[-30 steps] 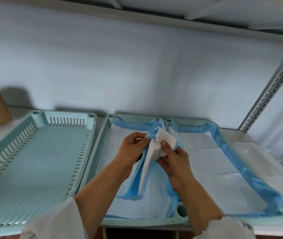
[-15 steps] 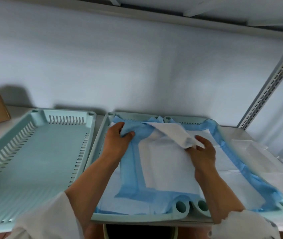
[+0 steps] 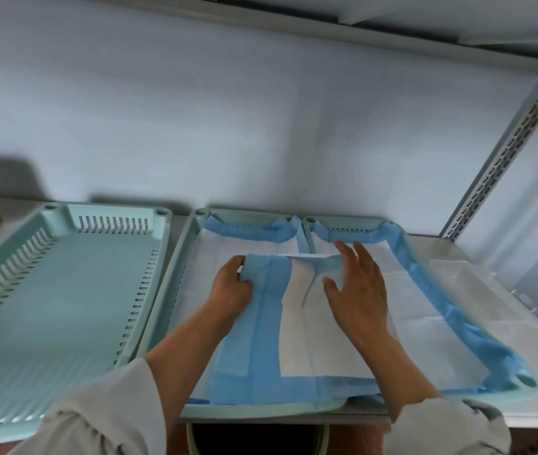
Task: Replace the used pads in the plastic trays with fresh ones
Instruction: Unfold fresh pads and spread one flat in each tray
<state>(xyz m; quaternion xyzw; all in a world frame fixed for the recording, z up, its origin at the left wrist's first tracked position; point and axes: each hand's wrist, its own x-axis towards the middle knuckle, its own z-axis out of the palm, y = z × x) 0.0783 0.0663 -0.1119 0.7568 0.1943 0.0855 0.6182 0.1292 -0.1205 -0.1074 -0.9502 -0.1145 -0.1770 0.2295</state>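
Far left, bare slotted tray point(image 3: 64, 310) with no pad, sitting on the shelf point(image 3: 523, 372); beside it the middle tray point(image 3: 175, 280), lined white and blue. Left hand point(image 3: 229, 290) pinches the left edge of a half-unfolded pad point(image 3: 280, 323) lying over the middle tray and the right tray point(image 3: 372, 222); right hand point(image 3: 357, 290) rests flat, fingers spread. To seat it well, judgement: anchor the pinched edge, sweep the flat palm outward to open the remaining fold, then square corners to the rim.

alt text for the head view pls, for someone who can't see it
A person spreads a partly folded blue and white pad over two lined trays; the left hand grips its left edge, the right hand lies open on it. An empty tray sits to the left.
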